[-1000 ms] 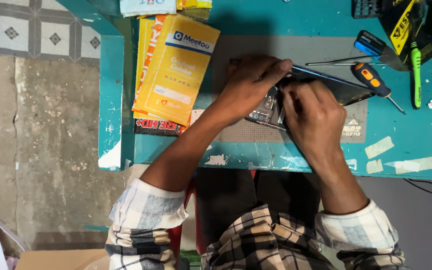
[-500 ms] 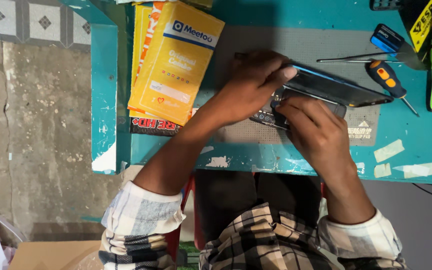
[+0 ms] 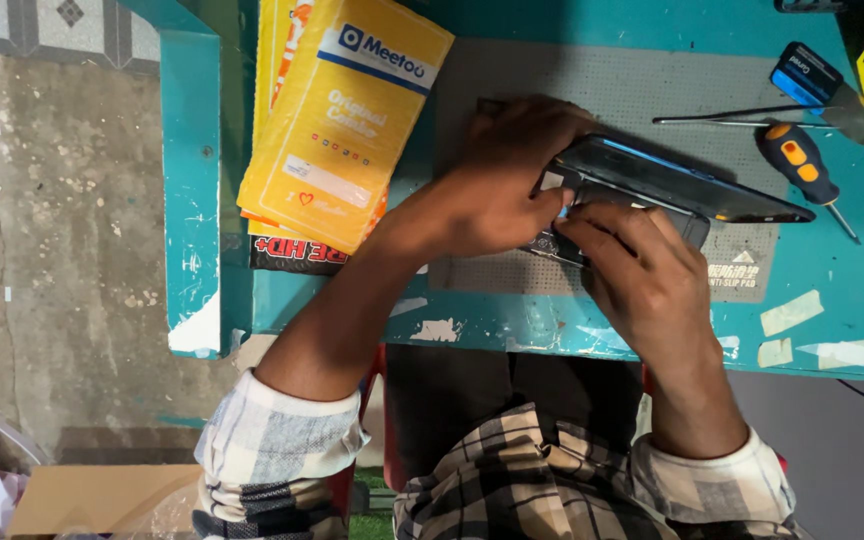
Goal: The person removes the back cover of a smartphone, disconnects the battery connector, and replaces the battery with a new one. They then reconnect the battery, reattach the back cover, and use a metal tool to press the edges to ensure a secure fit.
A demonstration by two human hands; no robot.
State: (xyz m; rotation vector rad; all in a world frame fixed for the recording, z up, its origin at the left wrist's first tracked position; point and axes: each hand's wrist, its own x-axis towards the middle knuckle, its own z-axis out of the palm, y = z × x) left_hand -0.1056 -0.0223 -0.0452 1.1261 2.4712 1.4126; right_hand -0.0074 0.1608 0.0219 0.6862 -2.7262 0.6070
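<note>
Item: dark phone (image 3: 672,180), opened, lying on the grey anti-slip mat (image 3: 632,90). Long axis runs from mat centre toward the mat's right edge, dipping slightly toward the person.
Left hand (image 3: 497,185): over the mat's centre, fingers curled shut on the phone's left end.
Right hand (image 3: 642,270): at the mat's near edge, fingertips pinched against the phone's near side; whatever lies between them cannot be made out.
Both hands touch the phone.
Beyond the mat's right edge: orange-and-blue screwdriver (image 3: 802,165).
Left of the mat: yellow packets (image 3: 342,120).
</note>
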